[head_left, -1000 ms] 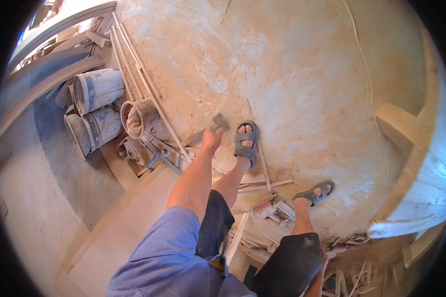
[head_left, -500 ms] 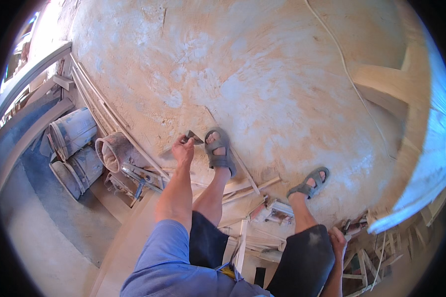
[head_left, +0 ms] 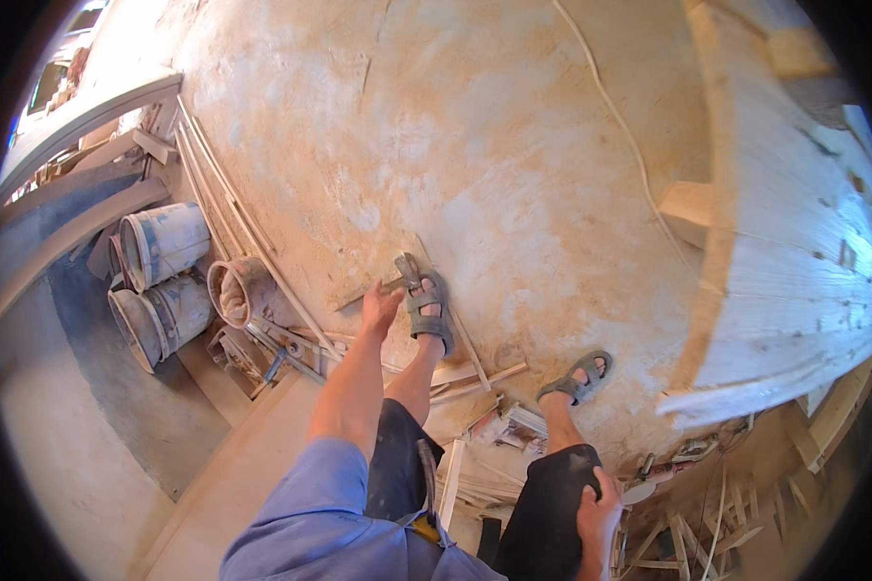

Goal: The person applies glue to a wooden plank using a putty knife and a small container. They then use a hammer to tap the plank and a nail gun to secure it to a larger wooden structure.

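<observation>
My left hand (head_left: pixel 383 308) is closed round the handle of a hammer. The hammer (head_left: pixel 407 268) has its grey head beside my left sandal (head_left: pixel 427 308), and the end of its handle sticks out to the left of my hand. On my right knee, over the black shorts (head_left: pixel 550 504), rests my right hand (head_left: pixel 599 505); its fingers lie along the cloth and nothing shows in them. My right sandal (head_left: pixel 576 378) stands on the dusty floor, apart from both hands.
Stained buckets (head_left: pixel 165 242) lie at the left by long thin wooden strips (head_left: pixel 225 194). A pale cable (head_left: pixel 615 111) crosses the floor. At the right stands a large wooden panel (head_left: pixel 785 261). Wood scraps (head_left: pixel 707 533) lie at the lower right.
My left hand has turned the hammer so its head points up beside the sandal. My right hand has come from the knee's outer side onto its top. The whole view has shifted.
</observation>
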`<state>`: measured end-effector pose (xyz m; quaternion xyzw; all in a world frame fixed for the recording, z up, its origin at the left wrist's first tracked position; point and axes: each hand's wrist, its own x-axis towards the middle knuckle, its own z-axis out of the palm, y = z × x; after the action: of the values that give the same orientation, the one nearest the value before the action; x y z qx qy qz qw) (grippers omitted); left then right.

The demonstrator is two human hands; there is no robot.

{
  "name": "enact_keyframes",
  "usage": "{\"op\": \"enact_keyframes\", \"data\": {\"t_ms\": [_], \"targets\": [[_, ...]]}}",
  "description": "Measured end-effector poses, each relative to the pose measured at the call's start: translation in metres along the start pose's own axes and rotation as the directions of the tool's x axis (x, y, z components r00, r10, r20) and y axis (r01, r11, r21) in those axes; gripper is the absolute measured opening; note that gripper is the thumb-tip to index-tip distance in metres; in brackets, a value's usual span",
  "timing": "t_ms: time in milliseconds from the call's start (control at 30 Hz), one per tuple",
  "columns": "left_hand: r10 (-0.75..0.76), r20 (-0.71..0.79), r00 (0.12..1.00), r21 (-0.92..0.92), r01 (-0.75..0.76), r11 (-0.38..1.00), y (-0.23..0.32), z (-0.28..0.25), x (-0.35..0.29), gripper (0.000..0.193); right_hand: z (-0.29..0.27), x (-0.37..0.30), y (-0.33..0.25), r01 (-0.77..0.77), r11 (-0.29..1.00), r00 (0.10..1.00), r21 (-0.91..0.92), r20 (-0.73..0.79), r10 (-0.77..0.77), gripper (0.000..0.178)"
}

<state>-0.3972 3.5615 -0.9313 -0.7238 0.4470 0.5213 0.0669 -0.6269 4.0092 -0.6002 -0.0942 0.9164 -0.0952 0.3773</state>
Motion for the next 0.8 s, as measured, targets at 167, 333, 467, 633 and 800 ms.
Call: {"op": "enact_keyframes", "data": {"t_ms": [167,333,467,633,800], "targets": [[0.187,-0.148,0.971,0.179,-0.16,0.971,-0.031,0.055,0.102,0.082,-0.006,0.028,-0.004,-0.026,0.99,0.999,-0.137,0.015,0.028,0.038],[0.139,-0.302,0.943,0.492,0.029,0.87,0.022,0.083,0.09,0.07,-0.015,0.045,-0.033,-0.11,0.993,0.993,-0.032,-0.037,0.109,0.037],[0.28,-0.04,0.959,0.47,-0.229,0.853,0.027,0.052,0.026,0.065,-0.005,0.035,-0.032,-0.009,0.999,0.999,0.044,-0.04,0.01,0.035],[0.162,0.355,0.921,0.02,-0.181,0.983,0.12,0.034,-0.168,0.058,0.0,0.001,-0.043,0.06,0.998,0.998,0.021,-0.025,-0.059,0.038],[0.133,0.724,0.676,-0.103,-0.084,0.991,0.252,0.015,-0.348,0.057,-0.033,-0.021,-0.137,0.269,0.926,0.948,0.266,-0.244,-0.205,0.07]]}}
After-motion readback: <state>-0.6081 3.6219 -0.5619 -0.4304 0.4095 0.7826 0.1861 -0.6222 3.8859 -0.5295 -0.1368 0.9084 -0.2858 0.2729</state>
